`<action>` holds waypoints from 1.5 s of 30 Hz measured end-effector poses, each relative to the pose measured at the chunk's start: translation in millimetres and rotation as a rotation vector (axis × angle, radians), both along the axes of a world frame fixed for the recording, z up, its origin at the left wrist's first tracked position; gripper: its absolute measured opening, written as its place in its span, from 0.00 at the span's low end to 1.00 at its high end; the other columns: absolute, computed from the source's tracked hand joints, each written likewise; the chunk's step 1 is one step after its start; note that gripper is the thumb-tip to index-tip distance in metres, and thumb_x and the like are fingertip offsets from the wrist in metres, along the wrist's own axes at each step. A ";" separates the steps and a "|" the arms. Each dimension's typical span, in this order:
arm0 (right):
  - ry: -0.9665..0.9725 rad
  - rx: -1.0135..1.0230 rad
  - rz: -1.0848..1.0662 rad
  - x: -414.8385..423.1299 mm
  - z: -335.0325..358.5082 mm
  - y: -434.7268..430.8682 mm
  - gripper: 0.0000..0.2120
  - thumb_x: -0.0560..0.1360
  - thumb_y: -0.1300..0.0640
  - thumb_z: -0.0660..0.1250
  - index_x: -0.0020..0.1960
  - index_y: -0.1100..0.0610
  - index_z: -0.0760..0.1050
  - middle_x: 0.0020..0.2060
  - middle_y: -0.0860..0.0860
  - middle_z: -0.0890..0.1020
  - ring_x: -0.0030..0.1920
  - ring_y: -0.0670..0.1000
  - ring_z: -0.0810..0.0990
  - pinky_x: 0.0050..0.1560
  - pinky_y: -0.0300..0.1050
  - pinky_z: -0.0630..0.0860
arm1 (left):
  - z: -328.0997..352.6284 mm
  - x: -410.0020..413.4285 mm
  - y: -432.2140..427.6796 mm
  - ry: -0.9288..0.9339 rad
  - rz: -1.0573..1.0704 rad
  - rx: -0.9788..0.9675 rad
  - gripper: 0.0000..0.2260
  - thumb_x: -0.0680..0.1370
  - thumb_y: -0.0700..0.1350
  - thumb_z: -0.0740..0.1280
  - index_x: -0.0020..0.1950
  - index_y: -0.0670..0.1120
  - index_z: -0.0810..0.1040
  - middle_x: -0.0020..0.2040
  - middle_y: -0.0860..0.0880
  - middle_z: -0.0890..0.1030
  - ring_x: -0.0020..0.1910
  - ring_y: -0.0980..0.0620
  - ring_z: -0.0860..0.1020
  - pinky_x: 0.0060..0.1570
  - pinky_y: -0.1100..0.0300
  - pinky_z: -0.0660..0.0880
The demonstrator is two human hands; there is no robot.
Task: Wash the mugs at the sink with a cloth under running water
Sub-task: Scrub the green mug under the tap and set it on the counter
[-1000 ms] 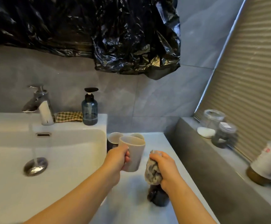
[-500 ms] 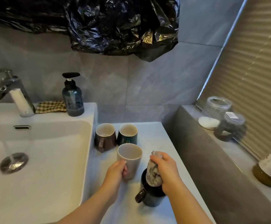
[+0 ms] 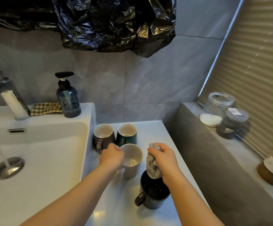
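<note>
While the right hand (image 3: 165, 160) grips the bunched cloth (image 3: 152, 167) over the black mug (image 3: 155, 198), settle the beige mug (image 3: 134, 160) flat before the left hand (image 3: 112, 157), its grip unclear, lets go

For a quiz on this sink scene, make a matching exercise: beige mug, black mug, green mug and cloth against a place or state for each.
Things:
1 beige mug
2 black mug
3 green mug
4 cloth

Places or states:
a held in the right hand
b marked "Hello"
c gripped by the left hand
d just below the cloth

Pairs: 1-c, 2-d, 3-b, 4-a
</note>
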State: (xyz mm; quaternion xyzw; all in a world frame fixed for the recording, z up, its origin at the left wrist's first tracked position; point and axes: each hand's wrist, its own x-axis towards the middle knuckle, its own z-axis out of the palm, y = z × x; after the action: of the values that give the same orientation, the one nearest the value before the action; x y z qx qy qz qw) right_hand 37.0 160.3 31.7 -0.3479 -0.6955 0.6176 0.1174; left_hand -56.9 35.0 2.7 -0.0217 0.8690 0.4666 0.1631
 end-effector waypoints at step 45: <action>0.193 -0.062 0.209 -37.3 63.9 -123.0 0.05 0.76 0.56 0.66 0.43 0.47 0.75 0.40 0.48 0.80 0.41 0.46 0.78 0.40 0.38 0.76 | 115.2 -43.5 -151.7 -0.073 0.168 0.763 0.15 0.79 0.46 0.60 0.32 0.45 0.65 0.29 0.48 0.69 0.30 0.52 0.67 0.36 0.55 0.74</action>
State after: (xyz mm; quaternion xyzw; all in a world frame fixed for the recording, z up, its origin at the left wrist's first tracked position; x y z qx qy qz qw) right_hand -0.3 37.3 95.6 -0.2158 -0.6942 0.6781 0.1080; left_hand -100.5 -116.7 117.8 -0.0471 0.6220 0.7667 0.1518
